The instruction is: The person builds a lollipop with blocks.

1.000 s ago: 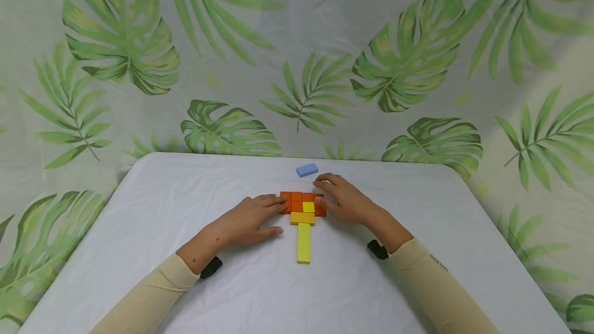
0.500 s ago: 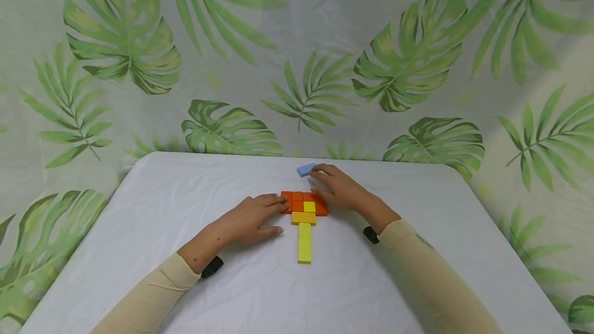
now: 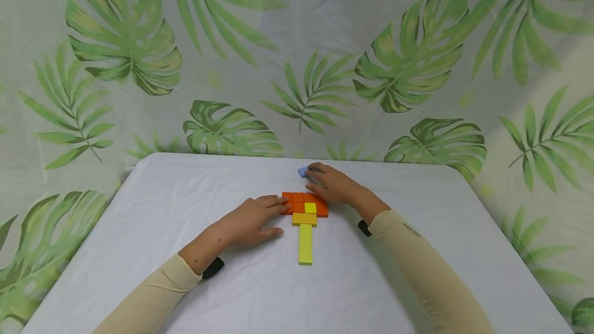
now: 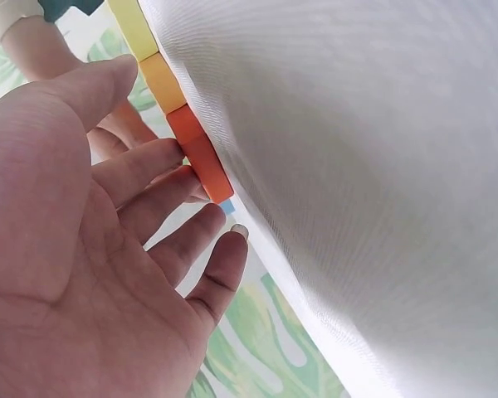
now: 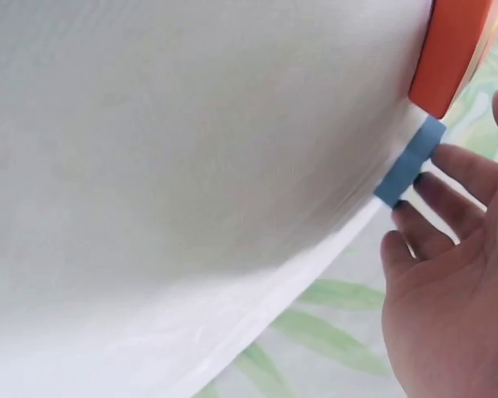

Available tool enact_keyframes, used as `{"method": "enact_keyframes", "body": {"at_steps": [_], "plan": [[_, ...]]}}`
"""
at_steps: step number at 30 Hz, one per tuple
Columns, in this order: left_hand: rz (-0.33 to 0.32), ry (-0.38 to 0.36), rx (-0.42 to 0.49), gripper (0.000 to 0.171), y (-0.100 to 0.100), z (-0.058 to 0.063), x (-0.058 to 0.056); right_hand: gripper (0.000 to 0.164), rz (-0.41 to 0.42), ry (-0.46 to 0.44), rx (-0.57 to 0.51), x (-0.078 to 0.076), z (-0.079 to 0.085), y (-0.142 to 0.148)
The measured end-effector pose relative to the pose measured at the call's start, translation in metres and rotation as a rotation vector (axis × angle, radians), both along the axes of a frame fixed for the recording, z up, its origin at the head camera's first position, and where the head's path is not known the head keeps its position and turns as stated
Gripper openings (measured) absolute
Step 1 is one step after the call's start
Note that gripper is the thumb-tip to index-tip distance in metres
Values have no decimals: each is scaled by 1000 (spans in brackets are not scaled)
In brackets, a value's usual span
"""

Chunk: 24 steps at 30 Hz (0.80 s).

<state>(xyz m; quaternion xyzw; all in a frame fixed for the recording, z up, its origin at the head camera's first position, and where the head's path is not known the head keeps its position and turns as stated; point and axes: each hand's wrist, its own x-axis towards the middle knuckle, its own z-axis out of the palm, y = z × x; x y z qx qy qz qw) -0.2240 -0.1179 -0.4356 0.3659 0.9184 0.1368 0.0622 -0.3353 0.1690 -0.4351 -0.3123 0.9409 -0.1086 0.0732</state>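
Several orange-red blocks [image 3: 298, 206] lie side by side on the table, with a small yellow square block [image 3: 310, 207] among them. Below them come a flat amber block [image 3: 304, 219] and a long yellow-green block [image 3: 306, 244]. My left hand [image 3: 248, 220] rests its extended fingertips against the left side of the orange-red group, thumb apart. Farther back, the fingers of my right hand [image 3: 335, 184] reach over a blue block [image 3: 302, 171] and partly hide it. In the right wrist view, fingertips touch the blue block [image 5: 409, 162] while the thumb stays away from it.
A white cloth covers the table [image 3: 417, 251], whose far edge runs just behind the blue block. Behind it hangs a leaf-printed curtain [image 3: 325, 24]. A black wrist strap [image 3: 213, 268] shows under the left wrist.
My right hand has moved left and away from me, from beside the orange-red blocks to over the blue block, covering most of it. The left hand has stayed in place.
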Motion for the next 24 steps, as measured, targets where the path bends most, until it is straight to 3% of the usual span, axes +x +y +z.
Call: {"method": "enact_keyframes", "body": {"at_steps": [24], "plan": [[12, 7, -18, 66, 1, 1, 2, 57, -24, 8, 34, 15, 5, -17]]}}
